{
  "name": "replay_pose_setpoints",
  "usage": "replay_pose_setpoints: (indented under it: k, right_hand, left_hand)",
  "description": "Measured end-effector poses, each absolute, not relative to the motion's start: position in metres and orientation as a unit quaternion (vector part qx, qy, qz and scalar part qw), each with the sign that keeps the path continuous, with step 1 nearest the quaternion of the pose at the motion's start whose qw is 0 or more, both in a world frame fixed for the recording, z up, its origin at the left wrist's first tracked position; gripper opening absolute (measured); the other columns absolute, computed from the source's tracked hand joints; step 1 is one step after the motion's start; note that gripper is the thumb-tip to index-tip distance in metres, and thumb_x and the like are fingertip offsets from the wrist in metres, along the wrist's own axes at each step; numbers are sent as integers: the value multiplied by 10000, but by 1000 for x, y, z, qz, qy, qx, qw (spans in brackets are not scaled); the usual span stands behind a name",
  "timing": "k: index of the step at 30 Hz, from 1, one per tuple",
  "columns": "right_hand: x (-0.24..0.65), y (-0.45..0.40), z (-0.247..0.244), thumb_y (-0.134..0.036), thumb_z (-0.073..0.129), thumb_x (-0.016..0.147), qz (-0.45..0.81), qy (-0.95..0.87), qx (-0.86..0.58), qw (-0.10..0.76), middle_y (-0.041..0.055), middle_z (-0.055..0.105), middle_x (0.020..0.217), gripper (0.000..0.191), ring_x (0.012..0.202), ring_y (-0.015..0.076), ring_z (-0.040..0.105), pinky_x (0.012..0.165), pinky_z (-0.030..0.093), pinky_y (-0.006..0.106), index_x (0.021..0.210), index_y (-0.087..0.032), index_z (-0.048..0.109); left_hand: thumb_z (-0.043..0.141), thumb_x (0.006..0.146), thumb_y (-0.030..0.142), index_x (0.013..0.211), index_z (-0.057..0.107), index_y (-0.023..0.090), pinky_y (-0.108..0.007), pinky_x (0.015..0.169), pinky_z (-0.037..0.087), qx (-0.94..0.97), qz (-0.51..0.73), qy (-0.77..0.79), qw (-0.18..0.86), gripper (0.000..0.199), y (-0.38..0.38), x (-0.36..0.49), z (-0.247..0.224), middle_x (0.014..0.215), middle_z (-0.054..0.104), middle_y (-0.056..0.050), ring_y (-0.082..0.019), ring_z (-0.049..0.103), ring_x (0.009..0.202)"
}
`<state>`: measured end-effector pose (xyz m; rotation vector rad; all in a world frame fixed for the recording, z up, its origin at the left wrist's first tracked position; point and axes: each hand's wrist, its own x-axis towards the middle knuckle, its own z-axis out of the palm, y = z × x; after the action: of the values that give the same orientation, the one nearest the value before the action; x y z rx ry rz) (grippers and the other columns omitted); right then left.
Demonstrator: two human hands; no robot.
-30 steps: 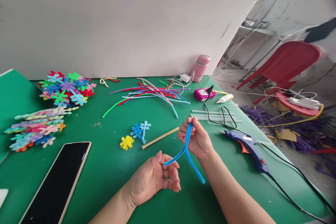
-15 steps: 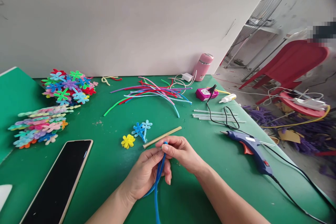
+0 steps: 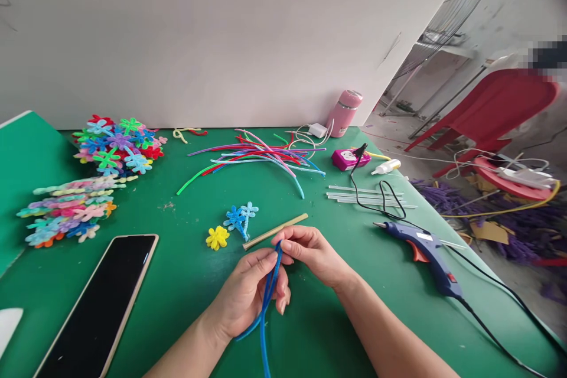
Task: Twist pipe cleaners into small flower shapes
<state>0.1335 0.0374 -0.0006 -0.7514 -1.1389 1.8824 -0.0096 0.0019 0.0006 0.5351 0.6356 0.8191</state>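
A blue pipe cleaner [image 3: 264,331], bent double, hangs from between my hands with its loose ends toward me. My left hand [image 3: 245,292] is closed on its two strands just below the bend. At the bend itself, the thumb and forefinger of my right hand [image 3: 308,254] pinch the top. Just beyond my fingers lies a thin wooden stick [image 3: 275,231]. Left of the stick are blue pipe-cleaner flowers [image 3: 239,218] and a yellow one [image 3: 217,238].
Loose coloured pipe cleaners [image 3: 261,156] lie farther back. Finished flowers [image 3: 117,144] are heaped at left, behind a phone [image 3: 100,307]. On the right are a glue gun [image 3: 425,248] with its cord, clear glue sticks [image 3: 363,195], a magenta box [image 3: 349,159] and a pink bottle [image 3: 345,113].
My right fingertips have shifted slightly at the bend of the blue pipe cleaner. Its loose end below my left hand has swung a little to the left.
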Motion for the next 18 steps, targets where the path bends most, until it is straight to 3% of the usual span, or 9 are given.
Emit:
replay_pose_setpoints:
  k: [13, 18]
  right_hand:
    - [130, 36, -1, -343, 614, 735, 733, -458, -303, 402, -53, 443, 499, 212, 476, 58, 387, 490, 308, 195, 757, -132, 611]
    - [129, 36, -1, -361, 604, 738, 725, -471, -313, 393, -40, 505, 513, 220, 491, 70, 446, 542, 374, 216, 750, -142, 616]
  left_hand:
    - [461, 832, 303, 742, 583, 142, -246, 478, 276, 283, 384, 344, 809, 220, 1, -10, 0, 479, 503, 25, -69, 411, 410]
    - [460, 829, 279, 663, 555, 135, -243, 474, 278, 274, 388, 344, 810, 240, 1, -10, 1, 452, 498, 21, -70, 409, 392]
